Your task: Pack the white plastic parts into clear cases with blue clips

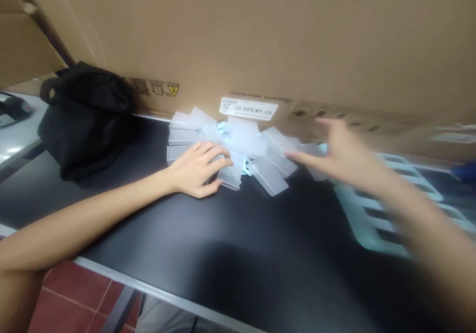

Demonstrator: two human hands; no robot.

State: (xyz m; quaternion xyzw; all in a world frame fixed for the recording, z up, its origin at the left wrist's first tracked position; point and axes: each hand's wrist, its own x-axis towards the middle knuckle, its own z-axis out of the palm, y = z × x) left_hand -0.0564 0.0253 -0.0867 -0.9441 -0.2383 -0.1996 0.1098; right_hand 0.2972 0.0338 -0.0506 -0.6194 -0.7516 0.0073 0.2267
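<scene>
Several translucent plastic pieces (269, 174) lie in an overlapping pile at the back of the black table (223, 238), against a large cardboard box. My left hand (201, 170) rests on the left part of the pile, palm down, with its fingers apart and bent. Over the right end of the pile is my right hand (330, 149), its thumb and a finger spread wide and nothing seen between them. Small light blue parts (246, 166) show among the translucent pieces. The right forearm is blurred and covers part of a pale green slotted tray.
Behind the pile stands the cardboard box (260, 35) with a white label (248, 108). A black bag (87, 119) sits at the back left. The pale green tray (362, 226) lies at the right, and a blue item (464, 171) is at the far right edge.
</scene>
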